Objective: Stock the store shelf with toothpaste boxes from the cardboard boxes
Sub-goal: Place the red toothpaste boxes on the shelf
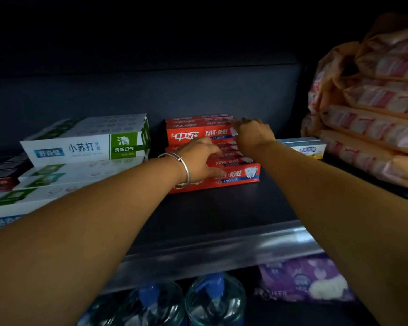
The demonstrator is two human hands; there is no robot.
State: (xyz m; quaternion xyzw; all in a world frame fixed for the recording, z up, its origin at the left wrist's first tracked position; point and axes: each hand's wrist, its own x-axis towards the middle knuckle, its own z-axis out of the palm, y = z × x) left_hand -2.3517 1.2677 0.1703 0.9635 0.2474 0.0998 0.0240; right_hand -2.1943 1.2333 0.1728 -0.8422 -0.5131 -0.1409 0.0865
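Note:
Red toothpaste boxes (198, 134) lie stacked in stepped rows at the middle of the dark shelf (222, 208). My left hand (201, 160), a silver bangle at its wrist, rests on the lower front red boxes (240, 176) with fingers spread across them. My right hand (252, 135) reaches to the right end of the upper red boxes and touches them with extended fingers. Both forearms stretch in over the shelf's front. No cardboard box is in view.
White-and-green toothpaste boxes (85, 147) are stacked at the left, with dark red boxes (0, 182) beyond them. A pale boxed item (304, 149) lies at the right, beside stacked orange packs (375, 114). Water bottles (214, 300) and a purple pack (304, 278) sit on the level below.

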